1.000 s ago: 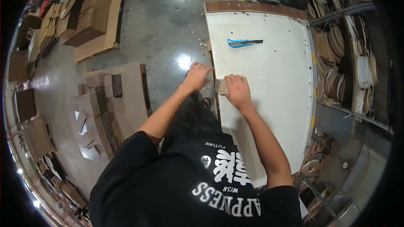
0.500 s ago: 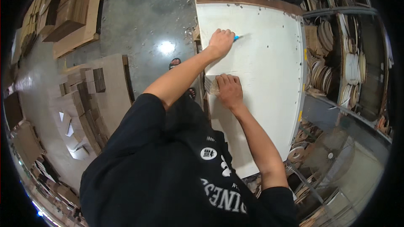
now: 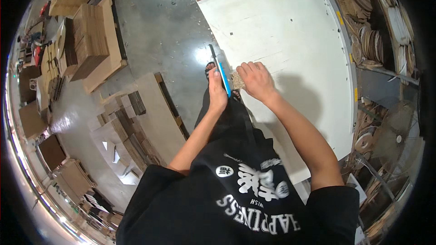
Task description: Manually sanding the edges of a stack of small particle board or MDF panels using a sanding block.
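Observation:
A blue utility knife [image 3: 224, 80] with a long dark blade is gripped in my left hand [image 3: 217, 91], just off the table's left edge. Its blade points away from me, above the floor. My right hand [image 3: 257, 80] is closed over a small particleboard piece [image 3: 237, 80] with a speckled tan face, at the edge of the white-topped table [image 3: 295, 50]. The knife lies alongside the outer end of that piece; whether they touch I cannot tell. My right fingers hide part of the piece.
Small dark chips [image 3: 291, 20] dot the tabletop, which has a brown far edge. Shelves with rolls of edge banding [image 3: 370, 41] line the right side, near a round fan [image 3: 398, 139]. Flat cardboard stacks [image 3: 91, 36] and a low pallet pile [image 3: 125, 127] stand left on the floor.
My left hand has come back from the tabletop with the knife, to beside the particleboard piece at the edge. My right hand stays on the piece. The view has shifted.

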Motion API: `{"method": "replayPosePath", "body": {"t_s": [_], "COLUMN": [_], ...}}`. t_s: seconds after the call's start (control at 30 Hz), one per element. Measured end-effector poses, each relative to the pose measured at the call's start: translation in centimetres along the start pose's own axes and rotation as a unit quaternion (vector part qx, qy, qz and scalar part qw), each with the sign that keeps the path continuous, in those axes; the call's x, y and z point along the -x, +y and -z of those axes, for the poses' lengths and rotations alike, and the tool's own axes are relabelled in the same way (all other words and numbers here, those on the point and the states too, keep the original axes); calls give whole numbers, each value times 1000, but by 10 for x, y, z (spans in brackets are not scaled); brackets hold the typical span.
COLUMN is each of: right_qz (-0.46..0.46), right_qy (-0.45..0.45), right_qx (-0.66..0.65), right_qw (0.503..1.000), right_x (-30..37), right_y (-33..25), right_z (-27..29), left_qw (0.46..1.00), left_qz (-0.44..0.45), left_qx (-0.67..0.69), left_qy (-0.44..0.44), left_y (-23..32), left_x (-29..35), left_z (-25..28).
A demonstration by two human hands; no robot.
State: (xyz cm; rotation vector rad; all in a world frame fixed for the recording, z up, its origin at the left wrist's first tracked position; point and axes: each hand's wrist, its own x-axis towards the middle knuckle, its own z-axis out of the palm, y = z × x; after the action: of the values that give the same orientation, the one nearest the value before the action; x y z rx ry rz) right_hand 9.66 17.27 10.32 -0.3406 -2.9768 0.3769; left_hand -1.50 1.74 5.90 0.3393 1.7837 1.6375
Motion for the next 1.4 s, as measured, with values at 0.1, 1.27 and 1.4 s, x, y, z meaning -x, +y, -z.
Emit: {"method": "replayPosePath", "body": {"t_s": [0.1,1.27,1.4], "right_qz": [-9,-9,1], "right_qy": [15,24,33], "right_qx": [-8,-7,-6], "right_qw": [1000,1000,999], "right_x": [1,10,11], "right_y": [1,-1,-2], "right_z": [-1,-5,-3], "left_qw": [997,874,838], "left_qz": [-8,-73,-71], "left_qx": [-81,-475,-534], "left_qy": [16,-80,-88], "left_y": [-3,37,39], "left_x": [3,111,108], "left_z": [-18,15,13]}}
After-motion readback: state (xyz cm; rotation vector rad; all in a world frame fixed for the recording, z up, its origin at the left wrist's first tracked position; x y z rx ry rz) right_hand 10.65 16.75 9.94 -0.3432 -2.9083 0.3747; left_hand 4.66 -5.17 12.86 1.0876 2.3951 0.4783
